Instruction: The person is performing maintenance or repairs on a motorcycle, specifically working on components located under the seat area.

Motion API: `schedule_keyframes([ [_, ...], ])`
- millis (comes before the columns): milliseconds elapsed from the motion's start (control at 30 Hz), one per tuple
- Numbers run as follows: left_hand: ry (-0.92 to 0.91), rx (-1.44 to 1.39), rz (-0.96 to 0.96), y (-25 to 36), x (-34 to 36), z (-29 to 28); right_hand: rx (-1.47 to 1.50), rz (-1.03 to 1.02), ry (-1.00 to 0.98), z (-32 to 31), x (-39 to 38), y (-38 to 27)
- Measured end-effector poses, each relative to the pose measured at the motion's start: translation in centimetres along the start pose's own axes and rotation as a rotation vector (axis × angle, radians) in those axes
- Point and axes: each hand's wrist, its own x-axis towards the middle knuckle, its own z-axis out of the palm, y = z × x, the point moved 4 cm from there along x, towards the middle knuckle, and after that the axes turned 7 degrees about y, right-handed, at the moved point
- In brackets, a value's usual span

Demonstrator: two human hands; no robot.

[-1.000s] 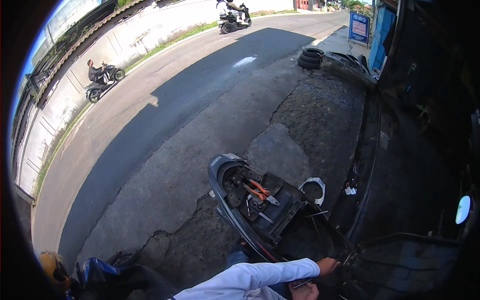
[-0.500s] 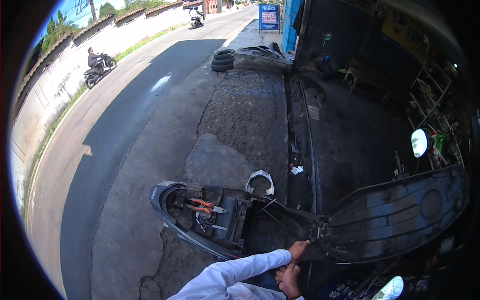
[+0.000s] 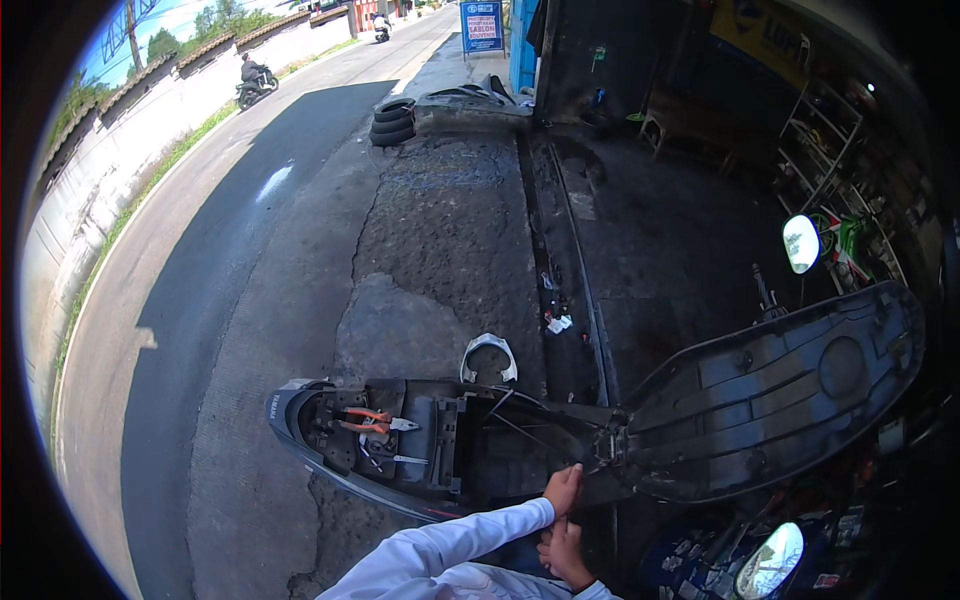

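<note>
A motorbike stands in front of me with its long black seat swung up on a hinge. My left hand is closed beside that hinge, at the near edge of the body. Just below it my right hand is closed too, its fingers almost touching the left wrist. Whatever sits in either fist is hidden. On the rear of the opened body lie orange-handled pliers and a small metal tool. The storage well lies uncovered beside my left hand.
A silver-white curved grab rail lies on the ground beyond the motorbike. Stacked tyres stand farther off, and a narrow drain channel runs along the workshop floor. Mirrors of another motorbike show at right. A rider passes on the road.
The whole view has swung slightly, so the motorbike sits farther left in it. Both hands stay closed near the hinge, in much the same pose. The road riders are farther away.
</note>
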Motion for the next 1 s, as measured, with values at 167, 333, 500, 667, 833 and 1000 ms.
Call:
schedule_keyframes([
  [167,0.104,-0.284,0.211,3.0,-1.8,-3.1,-0.135,0.024,-0.149,-0.2,1.7,0.3],
  [333,-0.076,-0.32,0.231,-0.4,-4.7,-4.3,-0.77,-0.478,-0.173,-1.2,1.2,-1.5],
  [500,-0.319,0.523,0.793,-1.2,-6.5,-6.0,-1.274,-0.97,-0.469,-0.8,1.9,-5.5],
  [667,-0.334,0.836,0.838,-0.5,-5.9,-7.5,-1.339,-1.315,-0.229,0.3,0.7,-8.9],
  [833,-0.232,0.785,0.883,-1.4,-5.0,-7.8,-1.124,-0.629,0.331,-1.9,-0.4,-6.4],
  [1000,-0.19,0.74,0.875,-2.6,-5.4,-7.9,-0.448,-0.377,-0.076,0.4,0.4,-4.9],
])
